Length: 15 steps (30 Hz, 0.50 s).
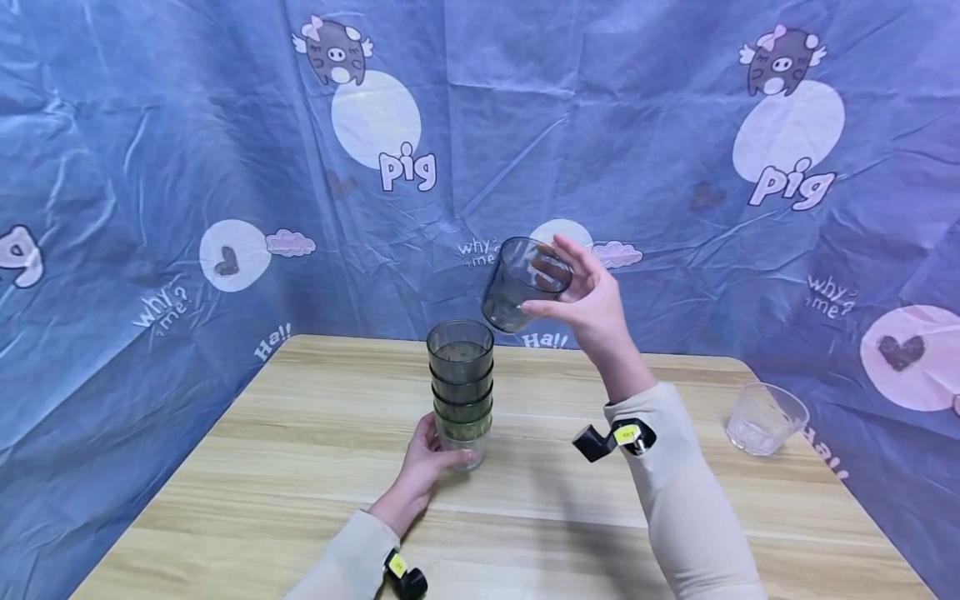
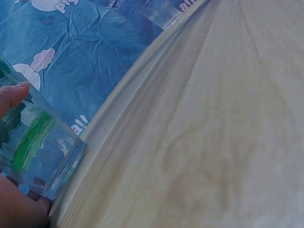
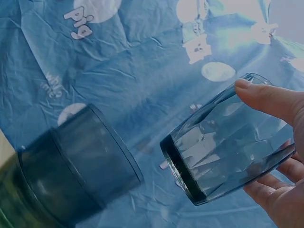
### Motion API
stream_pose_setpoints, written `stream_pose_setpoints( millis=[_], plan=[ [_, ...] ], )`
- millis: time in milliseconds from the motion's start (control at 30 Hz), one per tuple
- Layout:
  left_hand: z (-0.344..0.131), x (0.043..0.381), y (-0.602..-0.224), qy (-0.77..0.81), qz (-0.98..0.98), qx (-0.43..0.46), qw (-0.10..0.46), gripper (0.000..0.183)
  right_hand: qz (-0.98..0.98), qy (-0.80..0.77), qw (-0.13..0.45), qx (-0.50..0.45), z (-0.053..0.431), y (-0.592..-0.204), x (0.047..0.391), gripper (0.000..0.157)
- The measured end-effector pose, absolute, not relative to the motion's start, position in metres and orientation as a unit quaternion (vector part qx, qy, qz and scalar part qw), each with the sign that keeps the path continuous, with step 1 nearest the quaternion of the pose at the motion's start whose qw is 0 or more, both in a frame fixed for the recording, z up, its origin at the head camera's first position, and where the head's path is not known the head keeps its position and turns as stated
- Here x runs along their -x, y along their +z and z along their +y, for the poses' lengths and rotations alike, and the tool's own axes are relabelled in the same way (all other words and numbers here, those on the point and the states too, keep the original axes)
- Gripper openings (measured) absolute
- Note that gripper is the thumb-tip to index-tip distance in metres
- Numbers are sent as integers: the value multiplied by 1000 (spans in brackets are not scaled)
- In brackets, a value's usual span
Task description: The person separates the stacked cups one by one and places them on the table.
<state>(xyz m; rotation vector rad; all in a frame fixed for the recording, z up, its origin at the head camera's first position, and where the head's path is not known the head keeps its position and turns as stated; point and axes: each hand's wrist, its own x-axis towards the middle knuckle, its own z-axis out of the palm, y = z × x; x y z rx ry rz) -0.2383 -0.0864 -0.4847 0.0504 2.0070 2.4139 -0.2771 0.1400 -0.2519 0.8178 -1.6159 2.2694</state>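
A stack of nested cups (image 1: 462, 392) stands upright on the wooden table, dark grey at the top, green lower down and clear at the bottom. Around the clear bottom cup (image 2: 66, 156) curl the fingers and thumb of my left hand (image 1: 423, 467). My right hand (image 1: 588, 300) grips a smoky grey glass cup (image 1: 517, 287) by its side near the rim. That cup is tilted, raised above and to the right of the stack and apart from it. In the right wrist view its thick base (image 3: 183, 173) points toward the stack's top cup (image 3: 97, 161).
Near the table's right edge stands a single clear glass (image 1: 765, 421). The wooden table (image 1: 300, 467) has a blue printed cloth (image 1: 510, 167) hanging behind it and along its sides. Wrist cameras (image 1: 600, 442) are strapped over both sleeves.
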Motion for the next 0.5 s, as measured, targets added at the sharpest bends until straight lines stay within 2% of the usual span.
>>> stream_pose_setpoints(
  millis=[200, 500],
  plan=[
    [-87, 237, -482, 771, 637, -14, 4, 88, -563, 771, 151, -256, 161, -260, 278, 96],
    [-87, 236, -483, 769, 639, -17, 1, 89, -576, 769, 166, -222, 190, -288, 280, 93]
  ],
)
